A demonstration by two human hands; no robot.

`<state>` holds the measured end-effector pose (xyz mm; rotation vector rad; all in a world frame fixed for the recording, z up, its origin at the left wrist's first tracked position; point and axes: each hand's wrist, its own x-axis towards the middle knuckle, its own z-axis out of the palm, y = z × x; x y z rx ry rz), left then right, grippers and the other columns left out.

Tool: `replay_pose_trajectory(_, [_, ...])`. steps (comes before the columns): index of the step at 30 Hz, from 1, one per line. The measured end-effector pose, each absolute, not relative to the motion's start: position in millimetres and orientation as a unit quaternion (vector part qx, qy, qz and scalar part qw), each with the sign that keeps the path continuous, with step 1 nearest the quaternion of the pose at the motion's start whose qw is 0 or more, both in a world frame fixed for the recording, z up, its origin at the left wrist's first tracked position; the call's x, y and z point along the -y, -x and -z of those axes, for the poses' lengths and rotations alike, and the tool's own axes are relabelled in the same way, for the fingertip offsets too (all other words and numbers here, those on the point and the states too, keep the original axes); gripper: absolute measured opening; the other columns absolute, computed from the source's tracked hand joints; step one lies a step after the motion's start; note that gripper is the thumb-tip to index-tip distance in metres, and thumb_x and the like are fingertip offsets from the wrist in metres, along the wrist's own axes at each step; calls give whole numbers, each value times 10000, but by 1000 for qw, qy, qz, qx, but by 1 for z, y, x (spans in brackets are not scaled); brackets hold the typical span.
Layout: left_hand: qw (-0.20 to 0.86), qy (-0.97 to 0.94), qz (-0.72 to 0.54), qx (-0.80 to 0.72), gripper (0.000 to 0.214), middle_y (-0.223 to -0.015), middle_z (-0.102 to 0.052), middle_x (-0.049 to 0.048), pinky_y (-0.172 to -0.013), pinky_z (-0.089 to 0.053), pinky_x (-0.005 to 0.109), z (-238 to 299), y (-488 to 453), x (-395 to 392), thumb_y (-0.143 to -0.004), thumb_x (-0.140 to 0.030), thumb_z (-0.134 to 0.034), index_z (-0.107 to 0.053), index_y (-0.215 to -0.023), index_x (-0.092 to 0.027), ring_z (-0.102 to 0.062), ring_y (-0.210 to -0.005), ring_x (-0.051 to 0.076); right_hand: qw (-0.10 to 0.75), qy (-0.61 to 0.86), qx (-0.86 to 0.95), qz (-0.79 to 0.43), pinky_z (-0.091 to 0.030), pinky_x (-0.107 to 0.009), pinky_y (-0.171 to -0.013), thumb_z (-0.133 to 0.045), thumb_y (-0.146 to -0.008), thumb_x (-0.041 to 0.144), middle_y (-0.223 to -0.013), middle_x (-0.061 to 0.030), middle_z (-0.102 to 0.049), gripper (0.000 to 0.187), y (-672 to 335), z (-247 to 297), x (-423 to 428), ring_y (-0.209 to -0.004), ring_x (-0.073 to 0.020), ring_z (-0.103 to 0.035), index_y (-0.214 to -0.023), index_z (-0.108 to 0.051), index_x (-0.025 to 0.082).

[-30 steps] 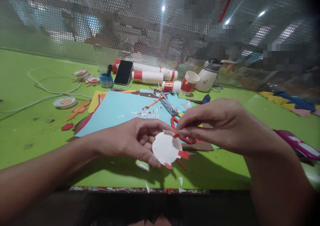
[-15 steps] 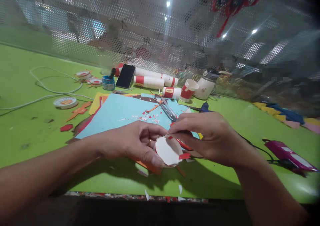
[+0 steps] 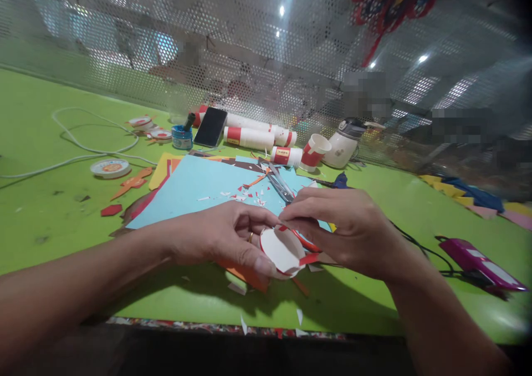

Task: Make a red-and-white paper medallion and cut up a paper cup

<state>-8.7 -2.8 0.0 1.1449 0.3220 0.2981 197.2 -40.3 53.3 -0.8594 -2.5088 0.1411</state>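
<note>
A cut-down paper cup (image 3: 283, 251), white with red tabs at its edge, is tilted toward me just above the front of the table. My left hand (image 3: 239, 237), with a ring on one finger, grips it from the left, thumb at the near rim. At the far rim, my right hand (image 3: 336, 226) pinches a small red-and-white tab between thumb and fingers. Scissors (image 3: 281, 187) lie behind the hands on a blue paper sheet (image 3: 187, 190); their red handles are partly covered by my right hand. Orange paper pieces (image 3: 249, 276) lie beneath the cup.
Stacked paper cups (image 3: 249, 138), a single red-and-white cup (image 3: 315, 153), a phone (image 3: 211, 127), a blue jar (image 3: 182, 137) and a white bottle (image 3: 343, 146) stand at the back. A purple corded tool (image 3: 482, 265) lies right; a tape roll (image 3: 110, 168) lies left.
The cup's near face has tipped slightly and its white surface looks more bent. Both hands keep nearly the same grip, and the view has shifted a little.
</note>
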Motion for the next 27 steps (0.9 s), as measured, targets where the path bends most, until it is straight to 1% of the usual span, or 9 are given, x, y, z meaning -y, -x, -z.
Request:
replay_pose_trajectory(10, [810, -554, -134, -137, 448, -980, -691, 57, -819, -533, 305, 1, 9, 2, -674, -123, -748, -632, -1103, -176, -656, -875, 165, 239, 303, 922, -40, -409, -223, -616, -536, -871, 93, -777, -36, -657, 148, -196, -50, 39, -675, -99, -563, -894, -677, 132])
replay_pose_trajectory(15, [817, -542, -132, -144, 508, -991, -695, 56, -843, -528, 337, 2, 9, 3, -658, -112, -758, -618, -1140, -190, -657, -894, 174, 234, 305, 923, -21, -405, -222, -606, -541, -865, 94, -776, -37, -652, 139, -196, -49, 40, -671, -101, -564, -880, -673, 132])
replay_pose_trajectory(21, [817, -544, -135, -135, 508, -994, -700, 54, -851, -524, 312, 3, 9, 4, -664, -125, -759, -619, -1148, -195, -659, -897, 162, 241, 301, 922, -27, -408, -228, -602, -532, -868, 105, -774, -35, -653, 143, -196, -47, 38, -666, -109, -564, -874, -668, 146])
replay_pose_trajectory(27, [816, -544, -134, -142, 500, -1005, -700, 60, -869, -520, 323, 2, 8, 4, -665, -126, -761, -624, -1142, -192, -659, -917, 171, 240, 317, 917, -42, -404, -232, -602, -543, -851, 103, -765, -30, -655, 144, -197, -47, 39, -653, -111, -556, -874, -672, 164])
